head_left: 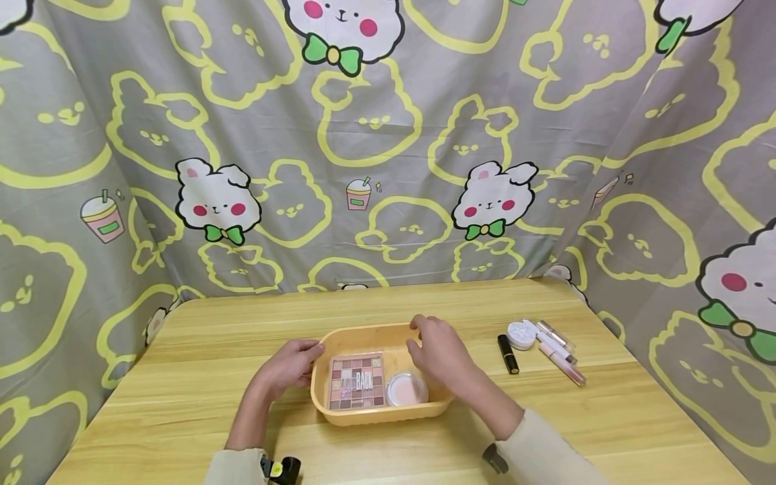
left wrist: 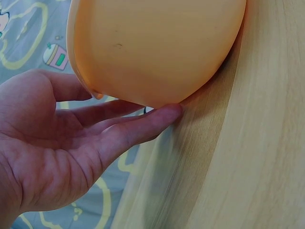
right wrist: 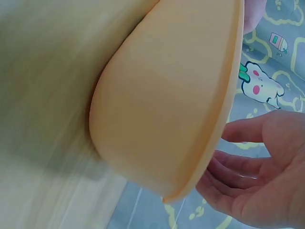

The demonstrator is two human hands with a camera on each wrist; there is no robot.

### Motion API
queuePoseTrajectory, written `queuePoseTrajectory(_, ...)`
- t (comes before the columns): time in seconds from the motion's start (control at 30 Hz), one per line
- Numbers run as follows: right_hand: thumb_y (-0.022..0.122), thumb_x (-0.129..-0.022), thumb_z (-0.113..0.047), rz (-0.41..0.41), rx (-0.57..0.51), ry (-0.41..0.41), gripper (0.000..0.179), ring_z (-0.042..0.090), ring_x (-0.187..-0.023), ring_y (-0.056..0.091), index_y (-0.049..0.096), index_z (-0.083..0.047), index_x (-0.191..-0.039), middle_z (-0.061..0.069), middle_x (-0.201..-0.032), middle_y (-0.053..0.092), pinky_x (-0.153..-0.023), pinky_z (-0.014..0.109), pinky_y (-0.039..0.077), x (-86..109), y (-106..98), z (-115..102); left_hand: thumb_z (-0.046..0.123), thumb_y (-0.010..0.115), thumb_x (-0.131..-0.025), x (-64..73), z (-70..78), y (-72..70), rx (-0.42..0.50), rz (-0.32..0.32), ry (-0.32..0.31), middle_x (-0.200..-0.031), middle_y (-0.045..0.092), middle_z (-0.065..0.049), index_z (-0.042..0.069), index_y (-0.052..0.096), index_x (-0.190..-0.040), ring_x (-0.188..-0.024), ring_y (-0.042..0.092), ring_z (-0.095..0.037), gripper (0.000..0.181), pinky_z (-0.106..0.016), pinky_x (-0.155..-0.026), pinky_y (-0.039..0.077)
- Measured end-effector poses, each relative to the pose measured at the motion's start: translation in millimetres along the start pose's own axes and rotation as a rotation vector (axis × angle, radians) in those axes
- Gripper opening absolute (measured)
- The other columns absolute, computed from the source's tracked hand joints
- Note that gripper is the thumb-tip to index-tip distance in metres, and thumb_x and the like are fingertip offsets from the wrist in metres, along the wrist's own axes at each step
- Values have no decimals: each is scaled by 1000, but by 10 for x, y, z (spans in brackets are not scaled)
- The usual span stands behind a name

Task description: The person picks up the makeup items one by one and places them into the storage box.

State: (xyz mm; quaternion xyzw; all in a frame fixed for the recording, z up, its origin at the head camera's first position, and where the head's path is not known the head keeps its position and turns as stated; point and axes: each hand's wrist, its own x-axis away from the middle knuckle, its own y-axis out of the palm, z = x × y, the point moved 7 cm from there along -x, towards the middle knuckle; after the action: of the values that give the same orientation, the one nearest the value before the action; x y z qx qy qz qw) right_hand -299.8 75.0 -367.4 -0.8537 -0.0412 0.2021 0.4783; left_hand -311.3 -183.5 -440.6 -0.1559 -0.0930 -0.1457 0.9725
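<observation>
A left hand [head_left: 287, 367] is gripping the left end of a tray [head_left: 378, 417] sitting mid-table, where a palette [head_left: 358, 382] is lying left of a compact [head_left: 406, 389]. A right hand [head_left: 445, 347], fingers loosely bent, is hanging over the far right rim; farther right, a black tube [head_left: 508, 354], white case [head_left: 521, 335] and pink tube [head_left: 562, 364] are lying.

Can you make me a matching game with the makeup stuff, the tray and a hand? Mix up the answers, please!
Column one:
1. square palette
2. black tube
3. tray
4. left hand

Column two:
A. yellowish-orange all over
B. at the tray's left end
C. inside the tray
D. lying on the table, to the right of the tray

Right pairs: 1-C, 2-D, 3-A, 4-B
</observation>
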Motion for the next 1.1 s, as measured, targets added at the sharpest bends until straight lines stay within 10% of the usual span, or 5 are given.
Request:
queuePoseTrajectory(0.63, 67, -92, -8, 159, 102, 69, 20, 30, -78, 67, 68, 5, -107, 19, -91, 70, -64, 40, 57, -101, -366, 438, 24, 42, -110, 1, -5, -5, -4, -1, 0, -67, 44, -1, -9, 44, -146, -60, 42, -14, 50, -25, -56, 42)
queuePoseTrajectory(1.1, 61, -98, -15, 62, 186, 200, 41, 53, -102, 63, 58, 12, -128, 37, -115, 62, -85, 61, 54, -129, -533, 970, 25, 43, -109, -6, -18, -10, 0, 11, -12, -67, 44, -1, -8, 45, -146, -61, 44, -15, 50, -26, -57, 43)
